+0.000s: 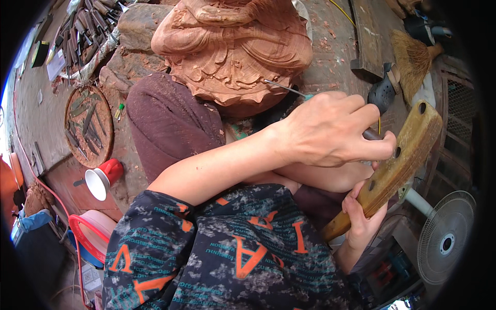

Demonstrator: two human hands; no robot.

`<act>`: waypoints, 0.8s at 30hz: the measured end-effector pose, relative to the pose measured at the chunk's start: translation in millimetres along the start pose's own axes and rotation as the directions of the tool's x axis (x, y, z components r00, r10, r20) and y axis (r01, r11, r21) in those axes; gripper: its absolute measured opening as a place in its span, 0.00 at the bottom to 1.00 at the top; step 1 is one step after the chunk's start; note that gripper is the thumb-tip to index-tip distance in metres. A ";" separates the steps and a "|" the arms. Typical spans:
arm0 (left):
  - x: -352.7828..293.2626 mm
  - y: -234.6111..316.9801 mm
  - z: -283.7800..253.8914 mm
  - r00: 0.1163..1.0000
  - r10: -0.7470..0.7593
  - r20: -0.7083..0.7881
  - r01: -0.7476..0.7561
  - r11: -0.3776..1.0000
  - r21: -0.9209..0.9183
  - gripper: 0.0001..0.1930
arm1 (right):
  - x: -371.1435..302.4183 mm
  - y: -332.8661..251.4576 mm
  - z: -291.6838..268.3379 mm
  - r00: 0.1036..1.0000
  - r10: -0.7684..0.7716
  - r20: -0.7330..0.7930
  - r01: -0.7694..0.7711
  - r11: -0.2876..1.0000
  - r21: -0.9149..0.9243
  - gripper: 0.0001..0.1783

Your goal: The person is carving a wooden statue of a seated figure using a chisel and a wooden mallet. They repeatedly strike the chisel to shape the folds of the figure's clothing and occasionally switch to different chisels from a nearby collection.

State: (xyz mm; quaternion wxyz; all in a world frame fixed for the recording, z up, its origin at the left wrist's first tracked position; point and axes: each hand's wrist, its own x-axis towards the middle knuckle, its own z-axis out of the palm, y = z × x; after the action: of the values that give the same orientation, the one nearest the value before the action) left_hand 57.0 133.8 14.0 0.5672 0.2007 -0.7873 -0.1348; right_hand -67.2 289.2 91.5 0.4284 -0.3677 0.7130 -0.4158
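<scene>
My left arm reaches across my body, and my left hand is closed round a chisel's dark handle. Its thin metal blade points up and left. The tip meets the lower, scalloped part of a reddish-brown wood carving with draped folds. My right hand is wrapped round a long, flat wooden mallet with dark round spots along it. The mallet slants up and right, its upper part beside the left hand's fingers and the handle end. Whether they touch, I cannot tell.
Many chisels lie at the upper left, below them a round tray of flat blades. A red-and-white lamp-shaped object and red-rimmed basin stand left. To the right are a broom, dark clog and fan.
</scene>
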 end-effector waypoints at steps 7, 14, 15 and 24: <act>0.6 -6.4 -5.0 0.999 -0.017 -0.037 0.021 0.995 0.100 0.19 | 4.1 4.8 3.5 0.998 -0.038 0.058 0.034 0.998 0.057 0.42; 17.9 11.4 -30.1 0.953 -0.278 0.123 0.256 0.951 0.172 0.16 | -0.2 1.3 5.1 1.000 -0.010 -0.001 0.010 0.995 -0.100 0.43; 24.7 13.8 -43.7 0.920 -0.336 0.203 0.306 0.938 0.163 0.16 | 2.2 -3.8 6.8 1.000 -0.022 0.019 0.025 0.979 -0.200 0.42; 25.7 -39.3 -164.8 0.792 -0.606 0.073 0.598 0.794 0.109 0.17 | 32.9 -19.0 65.3 0.916 -0.203 0.345 0.325 0.880 -0.346 0.41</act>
State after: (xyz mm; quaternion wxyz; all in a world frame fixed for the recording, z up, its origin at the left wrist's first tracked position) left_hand 212.4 89.6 71.0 0.4446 0.4562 -0.7155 -0.2868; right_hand -16.1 234.8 79.9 0.3863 -0.5998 0.6517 -0.2575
